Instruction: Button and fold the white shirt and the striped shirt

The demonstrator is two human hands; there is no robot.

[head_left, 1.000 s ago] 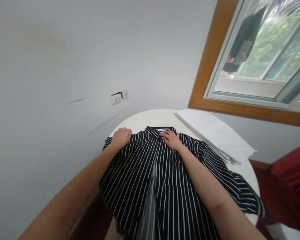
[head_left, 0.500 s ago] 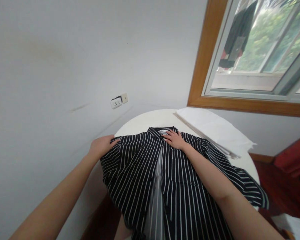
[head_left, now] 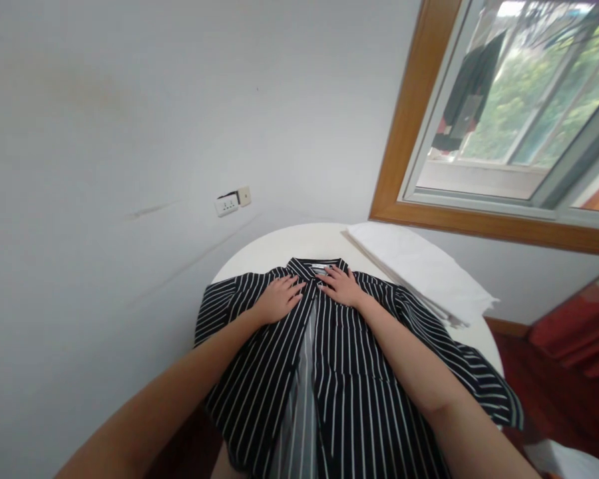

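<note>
A black shirt with white stripes [head_left: 359, 392] lies front up, its collar at the far end and its front parted down the middle. Fingers outstretched, my left hand [head_left: 278, 299] rests flat on the shirt's left chest, just below the collar. My right hand [head_left: 342, 287] lies open on the other side, its fingertips by the collar opening. Neither hand grips the cloth. The right sleeve spreads across the table toward its edge, and the left sleeve hangs near the wall side. The shirt's lower end runs out of view.
A round white table [head_left: 299, 236] carries the shirt, with a folded white cloth [head_left: 419, 266] at its far right. Behind are a wall with a socket [head_left: 226, 205] and a wood-framed window [head_left: 404, 153]. A red fabric [head_left: 584, 326] hangs at the right.
My left hand has let go of the left sleeve's shoulder area and moved right onto the chest, now flat. My right hand stays near the collar. The view has shifted slightly.
</note>
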